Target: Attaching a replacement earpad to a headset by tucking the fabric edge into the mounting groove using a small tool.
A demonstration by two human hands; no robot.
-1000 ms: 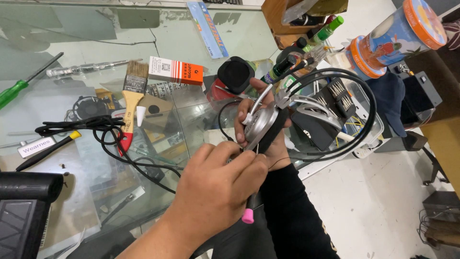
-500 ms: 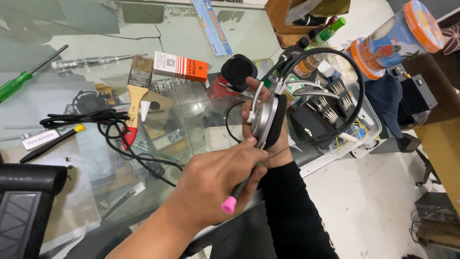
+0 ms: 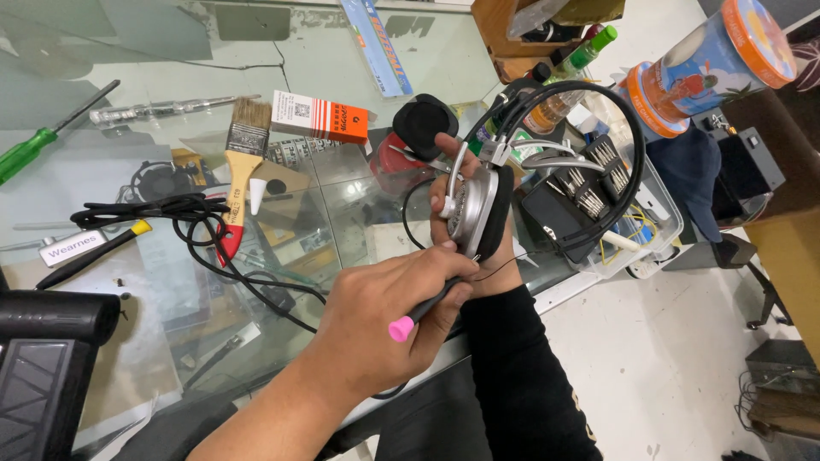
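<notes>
A: Silver plastic, that earcup on the headset point(image 3: 478, 209). It's held up above the glass desk point(image 3: 171, 60), the black headband arcing off to the right.

B: Right hand point(image 3: 465, 248) is wrapped round the earcup from behind, fingers shut on it. Left hand point(image 3: 384, 316) is closed on a slim screwdriver point(image 3: 427, 309) with a pink end cap, tip at the cup's lower edge.

A: I'd keep the driver square to the screw and press lightly; the cup looks thin.

B: A loose black ear pad point(image 3: 424, 124) lies on the desk beyond, a paintbrush point(image 3: 242, 158) further left.
</notes>
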